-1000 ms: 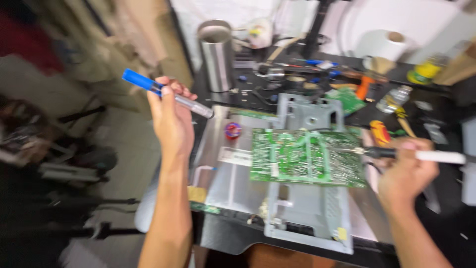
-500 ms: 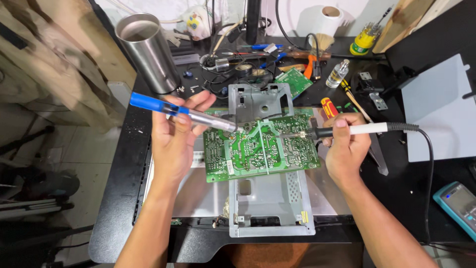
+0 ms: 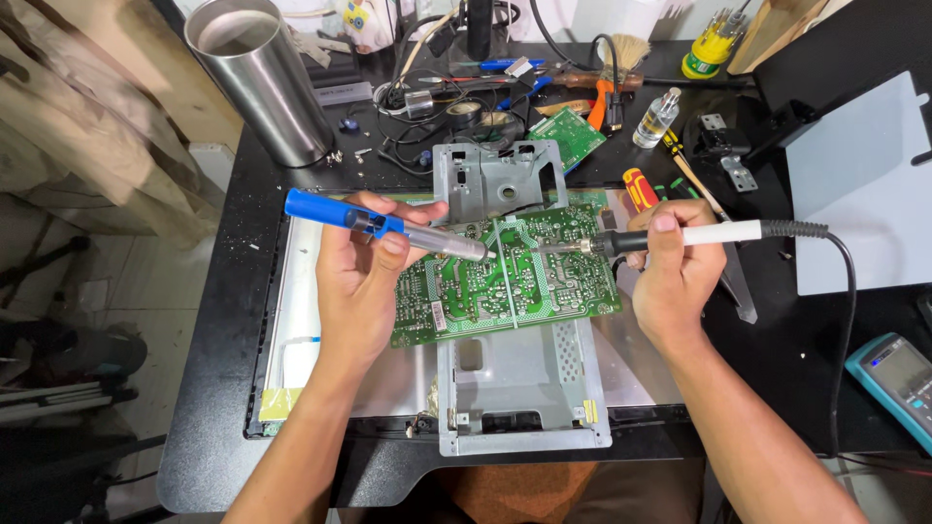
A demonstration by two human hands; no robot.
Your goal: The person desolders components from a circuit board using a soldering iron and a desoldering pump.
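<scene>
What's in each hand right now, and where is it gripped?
Left hand holds the blue desoldering pump around its middle. Right hand holds the soldering iron by its white handle.

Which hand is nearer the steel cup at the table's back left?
Left. The left hand, holding the blue desoldering pump, sits just below-right of the steel cup; the right hand is far across the board.

Both forearms reach up from below over the green circuit board (image 3: 505, 281). The left hand (image 3: 359, 281) sits at its left edge, fingers curled closed; the right hand (image 3: 675, 272) at its right edge, fist-gripped, thumb on top.
</scene>
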